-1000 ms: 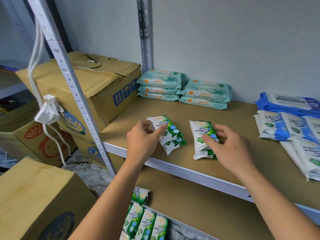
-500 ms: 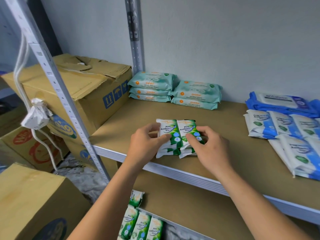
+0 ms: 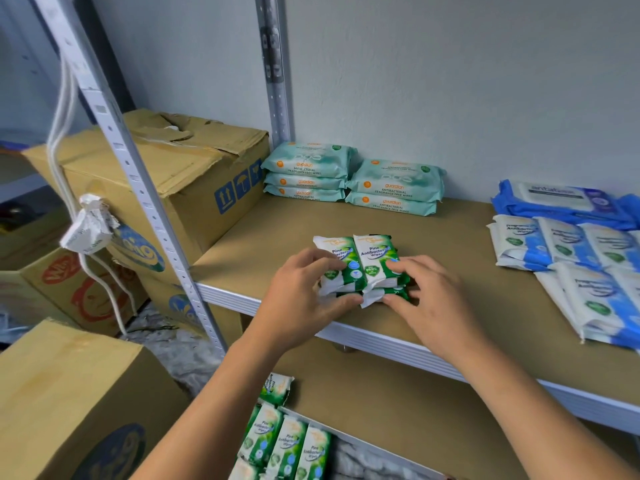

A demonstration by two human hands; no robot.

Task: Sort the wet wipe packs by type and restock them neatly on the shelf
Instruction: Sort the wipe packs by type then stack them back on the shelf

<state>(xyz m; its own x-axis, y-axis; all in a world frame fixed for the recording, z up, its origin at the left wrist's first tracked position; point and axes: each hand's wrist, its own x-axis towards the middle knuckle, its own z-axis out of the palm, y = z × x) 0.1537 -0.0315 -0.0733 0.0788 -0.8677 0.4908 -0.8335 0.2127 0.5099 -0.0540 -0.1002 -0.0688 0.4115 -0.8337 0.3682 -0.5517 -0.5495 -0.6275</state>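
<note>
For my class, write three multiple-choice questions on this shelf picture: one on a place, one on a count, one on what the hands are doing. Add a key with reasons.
1. Where on the shelf do the teal packs lie? A. front edge B. far right C. back left
2. How many teal packs are there? A. three B. five C. eight
3. What holds the green pine packs? A. the left hand and the right hand B. the left hand alone C. neither hand
Key: 1 C, they sit at the rear, left of centre. 2 B, a stack of three beside a stack of two. 3 A, fingers of both hands curl round them.
</note>
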